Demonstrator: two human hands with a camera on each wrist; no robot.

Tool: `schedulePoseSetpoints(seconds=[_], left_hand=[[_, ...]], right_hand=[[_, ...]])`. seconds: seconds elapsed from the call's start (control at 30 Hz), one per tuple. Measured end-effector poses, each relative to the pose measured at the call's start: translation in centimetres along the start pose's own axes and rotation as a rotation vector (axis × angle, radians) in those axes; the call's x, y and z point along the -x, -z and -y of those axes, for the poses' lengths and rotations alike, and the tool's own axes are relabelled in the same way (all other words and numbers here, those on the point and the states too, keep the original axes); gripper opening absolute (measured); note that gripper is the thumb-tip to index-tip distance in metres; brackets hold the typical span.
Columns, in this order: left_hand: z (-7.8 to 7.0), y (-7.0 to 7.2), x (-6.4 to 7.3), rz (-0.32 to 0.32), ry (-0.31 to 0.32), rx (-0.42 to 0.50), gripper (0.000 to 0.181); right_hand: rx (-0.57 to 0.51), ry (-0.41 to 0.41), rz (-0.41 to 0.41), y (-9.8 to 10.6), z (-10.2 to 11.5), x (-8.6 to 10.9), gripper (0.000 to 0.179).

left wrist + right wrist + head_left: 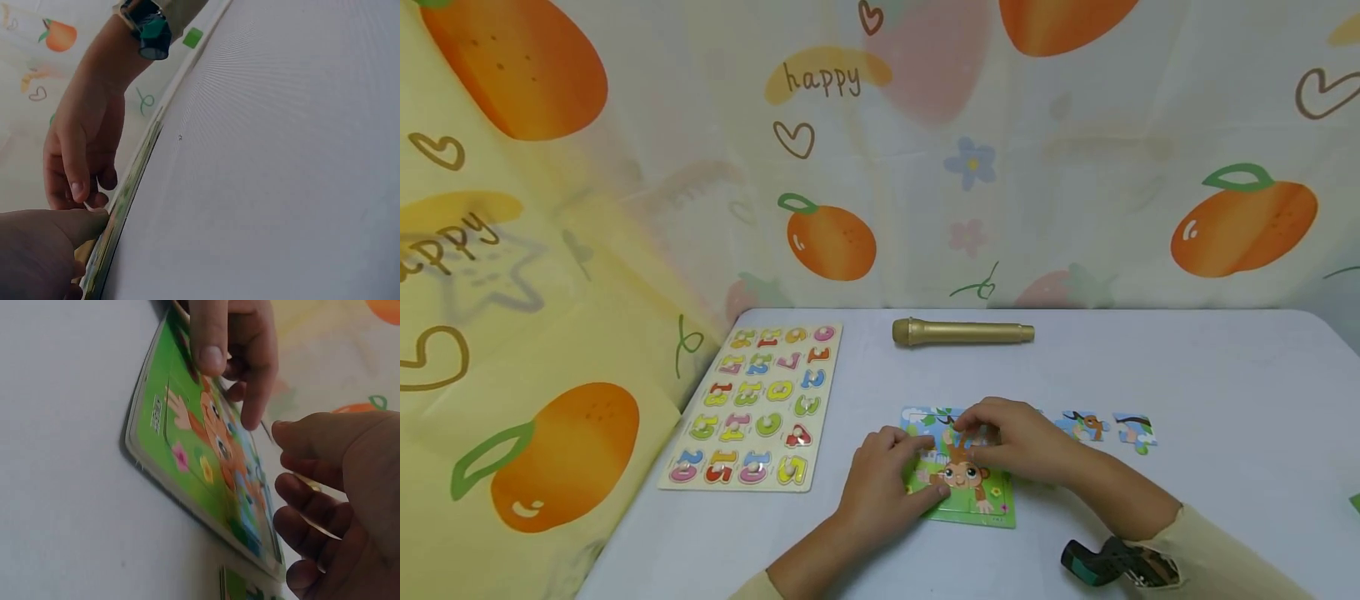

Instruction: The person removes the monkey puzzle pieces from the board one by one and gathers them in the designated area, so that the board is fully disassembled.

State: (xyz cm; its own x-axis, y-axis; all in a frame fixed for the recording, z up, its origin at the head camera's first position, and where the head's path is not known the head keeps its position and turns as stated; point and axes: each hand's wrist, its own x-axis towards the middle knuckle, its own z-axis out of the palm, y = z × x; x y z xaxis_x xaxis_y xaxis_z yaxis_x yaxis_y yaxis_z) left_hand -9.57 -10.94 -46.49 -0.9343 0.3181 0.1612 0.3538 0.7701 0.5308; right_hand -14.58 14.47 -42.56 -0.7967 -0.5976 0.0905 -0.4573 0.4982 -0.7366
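Note:
A square jigsaw puzzle board (977,518) with a monkey picture and a green border lies on the white table. My left hand (883,483) rests on its left side, the thumb on the picture. Above the upper right part of the board is my right hand (1022,437), its fingers loosely bent. In the right wrist view, nothing shows between the right hand's (337,487) thumb and fingers. Two loose puzzle pieces (1084,426) (1135,431) lie right of the board; the right hand and forearm partly cover that area.
A wooden number board (737,485) with colourful knobbed digits lies at the left of the table. Toward the back edge lies a gold microphone (962,333). A green object (1355,502) shows at the right edge. Fruit-printed cloth (910,233) hangs behind.

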Motion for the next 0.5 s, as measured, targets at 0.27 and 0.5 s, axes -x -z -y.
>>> schedulePoseSetpoints(seconds=[0.27, 0.5], left_hand=[[-0.2, -0.2, -0.1, -0.002, -0.015, -0.041, 0.062], [-0.1, -0.2, 0.0, -0.013, -0.012, -0.048, 0.062]], right_hand=[[0.057, -0.046, 0.072, -0.9, -0.2, -1.1, 0.037], [0.119, -0.058, 0.109, -1.0, 0.1, -1.4, 0.04]])
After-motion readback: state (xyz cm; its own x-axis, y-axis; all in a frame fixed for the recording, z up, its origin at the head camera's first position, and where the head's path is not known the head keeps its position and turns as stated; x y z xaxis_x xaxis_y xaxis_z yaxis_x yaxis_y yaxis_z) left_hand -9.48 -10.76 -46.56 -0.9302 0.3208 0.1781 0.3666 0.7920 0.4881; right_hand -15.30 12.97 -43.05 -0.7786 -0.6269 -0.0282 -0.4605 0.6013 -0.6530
